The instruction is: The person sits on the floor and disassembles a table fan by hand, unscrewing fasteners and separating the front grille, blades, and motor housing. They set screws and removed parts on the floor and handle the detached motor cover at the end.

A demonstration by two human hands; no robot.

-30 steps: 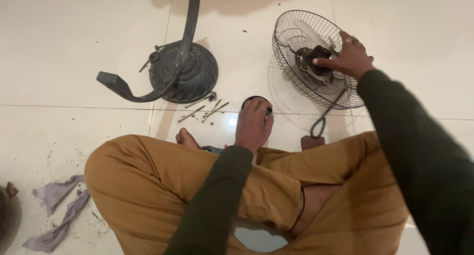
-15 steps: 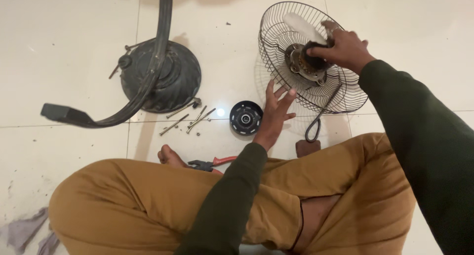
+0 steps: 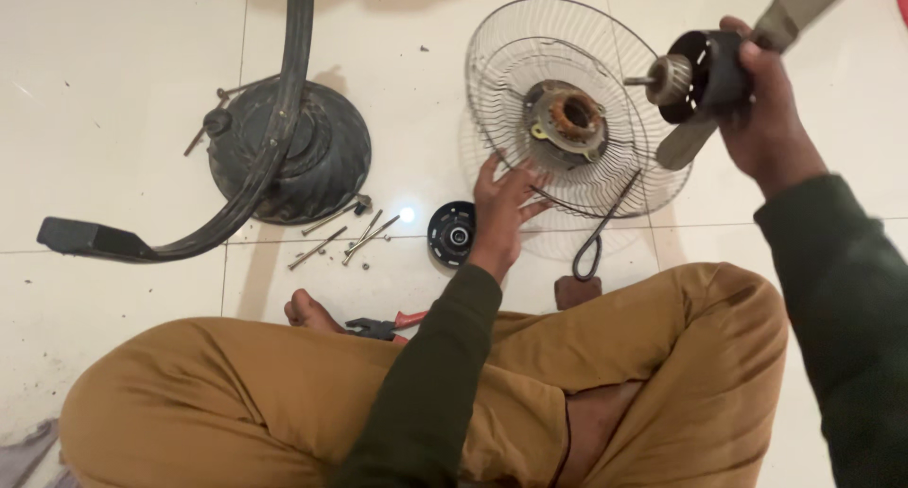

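Note:
A round wire fan guard lies on the tiled floor with the motor stator at its centre. My left hand rests flat and open on the near rim of the guard, next to a black round motor cover. My right hand is raised to the right of the guard and grips a dark motor rotor part with a shaft and grey fan blades attached.
A dark round fan base with a curved stand arm lies at the left. Loose long screws lie beside it. Red-handled pliers sit by my foot. A black cable loop and my crossed legs fill the front.
My right hand has lifted the rotor with blades out of the guard, up and to the right. My left hand has moved from the black cover onto the guard rim.

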